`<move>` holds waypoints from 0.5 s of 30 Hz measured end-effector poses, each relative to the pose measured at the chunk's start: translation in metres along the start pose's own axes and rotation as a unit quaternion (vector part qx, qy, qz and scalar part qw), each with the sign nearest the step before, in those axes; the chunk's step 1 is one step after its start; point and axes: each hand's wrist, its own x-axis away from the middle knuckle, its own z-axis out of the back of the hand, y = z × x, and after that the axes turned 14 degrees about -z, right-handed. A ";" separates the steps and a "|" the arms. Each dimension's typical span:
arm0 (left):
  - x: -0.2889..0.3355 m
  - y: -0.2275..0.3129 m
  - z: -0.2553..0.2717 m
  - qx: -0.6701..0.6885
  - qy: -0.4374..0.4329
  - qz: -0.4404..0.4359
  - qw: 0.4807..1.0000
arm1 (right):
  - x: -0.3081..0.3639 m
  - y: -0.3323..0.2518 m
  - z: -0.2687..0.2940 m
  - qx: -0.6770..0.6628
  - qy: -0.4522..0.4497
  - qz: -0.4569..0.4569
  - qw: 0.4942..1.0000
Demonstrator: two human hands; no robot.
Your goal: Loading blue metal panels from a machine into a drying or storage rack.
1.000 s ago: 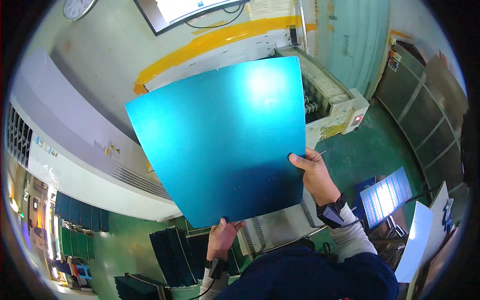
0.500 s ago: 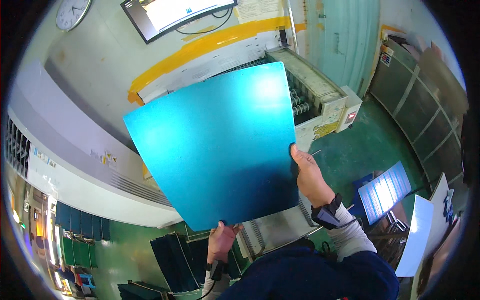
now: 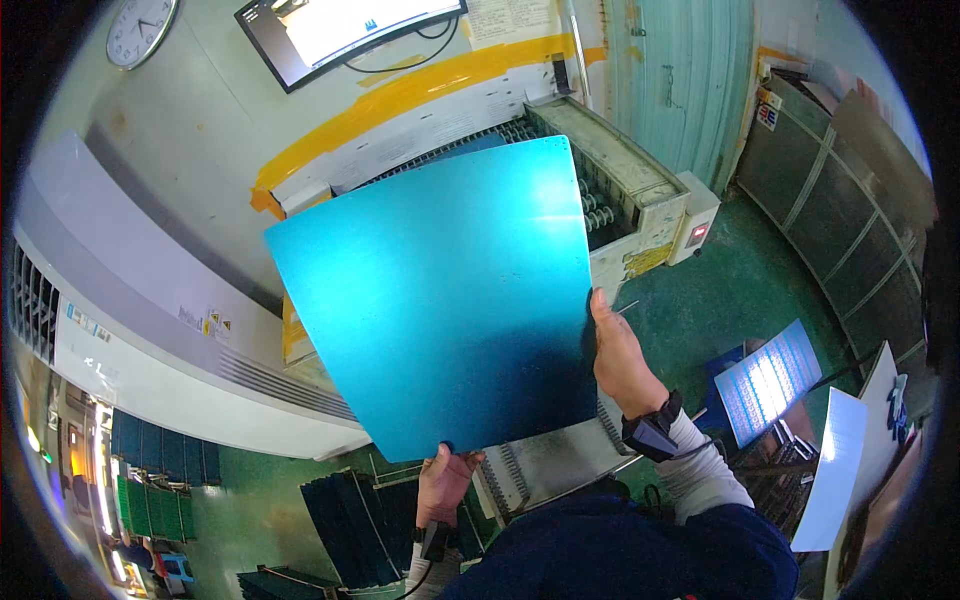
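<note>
A large, flat, shiny blue panel (image 3: 440,300) fills the middle of the view, tilted up in front of me. My left hand (image 3: 446,487) pinches its near lower edge, thumb on the face and fingers beneath. At the right edge, my right hand (image 3: 625,358) supports the panel, its thumb lying along the side and its other fingers mostly hidden behind. Beyond the panel, partly covered by it, is a conveyor machine (image 3: 640,190) with rows of rollers. Another blue panel (image 3: 478,146) shows in part on those rollers.
Racks of dark panels (image 3: 345,525) stand at the lower left. A long white air-conditioner-like unit (image 3: 170,330) lies along the left. At right are a patterned blue sheet (image 3: 768,385), a pale panel (image 3: 830,470) and a grey metal cabinet (image 3: 830,180). A monitor (image 3: 350,40) hangs on the wall.
The panel's far edge has dropped a little and its left corner has shifted right, uncovering part of the panel on the rollers. My right thumb has moved from the face to the edge.
</note>
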 end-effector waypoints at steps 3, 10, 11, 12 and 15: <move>-0.001 -0.002 0.004 0.003 0.005 0.005 1.000 | -0.003 0.003 0.002 -0.027 0.007 0.001 1.000; -0.004 -0.005 0.007 0.009 -0.002 0.010 1.000 | -0.010 0.009 0.007 -0.046 0.001 0.005 0.999; -0.004 -0.005 0.007 0.010 0.002 0.011 1.000 | -0.012 0.010 0.009 -0.044 0.007 0.000 0.999; -0.004 -0.005 0.006 0.011 0.006 0.012 1.000 | -0.014 0.012 0.011 -0.042 0.012 -0.006 0.999; -0.004 -0.004 0.004 0.006 0.023 0.015 1.000 | -0.020 0.017 0.020 -0.064 -0.012 -0.036 0.997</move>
